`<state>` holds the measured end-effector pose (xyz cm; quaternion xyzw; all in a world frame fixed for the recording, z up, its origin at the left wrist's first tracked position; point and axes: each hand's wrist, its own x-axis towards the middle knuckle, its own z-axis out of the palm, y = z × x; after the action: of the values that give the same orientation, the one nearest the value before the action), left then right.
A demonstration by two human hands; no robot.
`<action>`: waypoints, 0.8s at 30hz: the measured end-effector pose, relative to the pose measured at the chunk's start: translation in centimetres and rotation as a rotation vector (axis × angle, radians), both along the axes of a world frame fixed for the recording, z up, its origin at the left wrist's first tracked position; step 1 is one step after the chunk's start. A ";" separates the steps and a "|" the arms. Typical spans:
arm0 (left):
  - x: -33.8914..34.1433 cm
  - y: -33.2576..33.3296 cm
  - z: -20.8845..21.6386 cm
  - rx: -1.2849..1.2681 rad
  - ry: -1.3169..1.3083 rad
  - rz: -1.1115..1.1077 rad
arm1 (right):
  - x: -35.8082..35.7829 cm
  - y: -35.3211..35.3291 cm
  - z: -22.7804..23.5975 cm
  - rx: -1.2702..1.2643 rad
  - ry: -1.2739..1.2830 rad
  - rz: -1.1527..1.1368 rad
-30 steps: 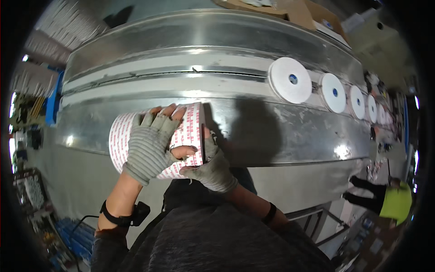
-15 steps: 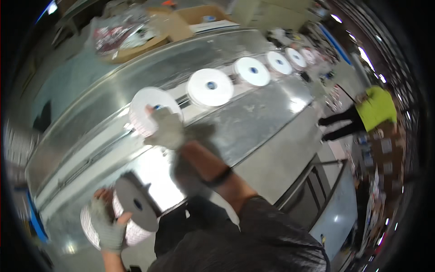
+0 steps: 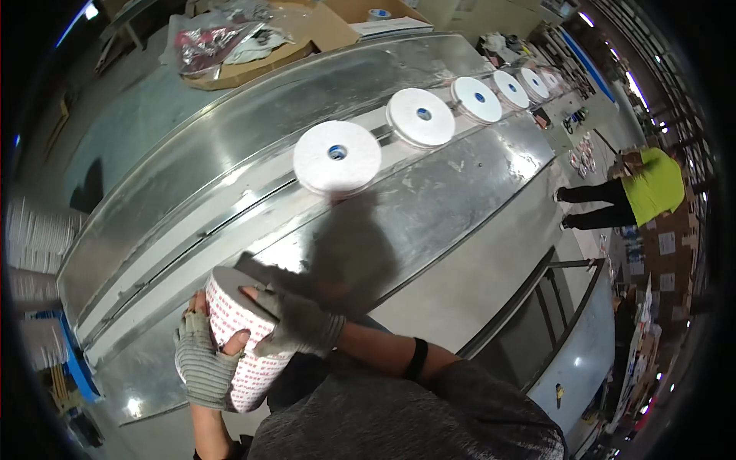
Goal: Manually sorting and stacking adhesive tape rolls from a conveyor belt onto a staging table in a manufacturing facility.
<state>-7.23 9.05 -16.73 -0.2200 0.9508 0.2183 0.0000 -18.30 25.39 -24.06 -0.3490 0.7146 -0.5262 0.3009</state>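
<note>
A wide roll of tape (image 3: 257, 368), white with rows of red print, is held between my two hands close to my body. My left hand (image 3: 207, 360), in a grey fingerless glove, wraps around its left side with the thumb across the printed surface. My right hand (image 3: 303, 318), gloved the same way, grips the upper right edge; some of its fingers reach over the roll's grey end face (image 3: 249, 285). The lower part is partly hidden by my left hand. Beyond my hands, the nearest white disc-shaped roll (image 3: 337, 172) lies flat on the metal bench.
Several more white rolls (image 3: 437, 126) stretch in a row along the metal bench (image 3: 460, 169) toward the far right. Behind it are an open cardboard box (image 3: 330, 31) and plastic wrap (image 3: 222, 42). A person in a yellow-green top (image 3: 652, 188) stands at right, beyond a metal-framed panel (image 3: 563, 345).
My right hand has left the nearest roll on the bench and come down to the held roll. My left hand has turned that roll more upright. The view has shifted left.
</note>
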 end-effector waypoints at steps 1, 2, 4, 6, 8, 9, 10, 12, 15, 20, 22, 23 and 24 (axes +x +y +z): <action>0.1 -0.2 -0.1 0.013 0.010 -0.007 | -0.6 -0.2 -1.4 -0.036 0.083 0.094; -0.7 1.0 0.9 -0.061 0.013 -0.044 | -1.7 1.1 -1.3 -0.083 -0.015 0.118; -0.2 0.4 0.8 0.003 0.063 -0.039 | -3.9 2.1 -0.9 -0.147 -0.113 0.141; 0.7 0.1 0.7 0.043 0.072 -0.091 | -7.5 3.4 1.7 -0.560 -0.907 -0.074; -0.3 0.8 2.4 -0.078 0.037 -0.236 | -9.0 2.4 -0.5 -0.535 -0.876 -0.105; -0.5 0.7 2.0 -0.080 0.045 -0.236 | -10.1 1.0 -1.7 -0.512 -0.852 -0.123; -0.4 0.6 1.9 -0.070 0.045 -0.220 | -11.2 -0.8 -2.0 -0.307 0.075 -0.096; -0.8 0.9 2.1 -0.016 0.045 -0.211 | -13.4 -4.1 -2.5 0.279 0.867 -0.052; -0.3 0.6 1.6 0.023 0.089 -0.200 | -14.5 -5.6 -3.1 0.673 0.842 0.089; -0.7 0.9 2.1 -0.019 0.060 -0.200 | -25.0 5.9 -9.8 0.500 1.002 -0.475; -0.1 0.3 2.1 0.034 0.044 -0.173 | -26.1 7.7 -4.2 0.780 0.816 -0.659; 0.1 0.0 1.3 -0.008 0.121 -0.201 | -26.9 9.7 -5.1 0.725 0.991 -0.651; 0.9 -0.4 2.0 -0.053 0.062 -0.177 | -25.4 8.4 -4.3 0.638 1.082 -0.549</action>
<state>-6.37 8.66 -14.72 -0.1279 0.9715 0.1989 -0.0161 -43.74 33.81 -28.36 -0.2633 0.9471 -0.0988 -0.1546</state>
